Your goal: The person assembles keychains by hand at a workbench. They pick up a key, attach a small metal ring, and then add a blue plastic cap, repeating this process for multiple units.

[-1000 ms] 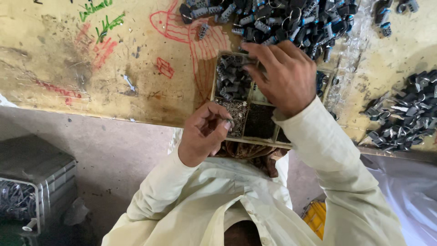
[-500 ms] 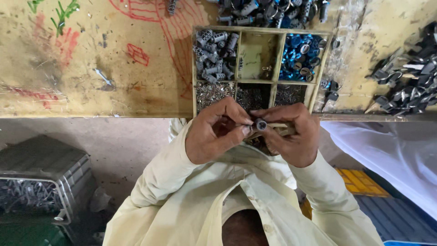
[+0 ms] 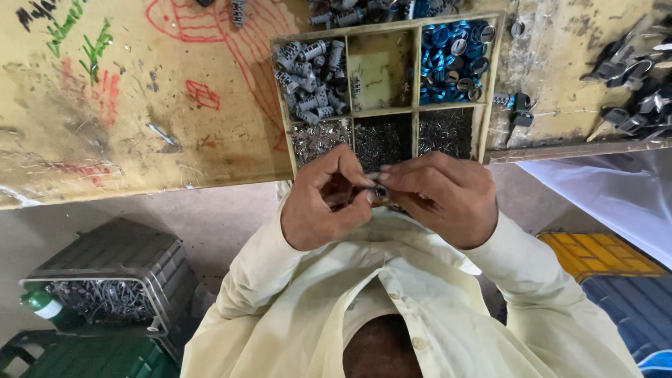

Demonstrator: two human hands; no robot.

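My left hand [image 3: 323,204] and my right hand [image 3: 442,197] meet in front of my chest. Both pinch one small round metal part [image 3: 380,190] between their fingertips. Just beyond them, at the edge of the worn yellow bench [image 3: 140,126], lies a wooden divided tray [image 3: 416,70]. Its far compartments hold grey metal cylinders [image 3: 308,77] and blue rings [image 3: 451,59]. The middle far compartment looks nearly bare. The near compartments hold heaps of tiny metal pins [image 3: 383,140].
Dark key-like parts [image 3: 633,91] are piled on the bench at the right. A grey crate [image 3: 112,273] of metal bits stands on the floor at the lower left beside a green box [image 3: 91,357]. Yellow and blue crates [image 3: 616,273] are at the lower right.
A second ago my right hand reached over the tray; it has come back to my left hand and both now hold the small part. The view has shifted slightly since.
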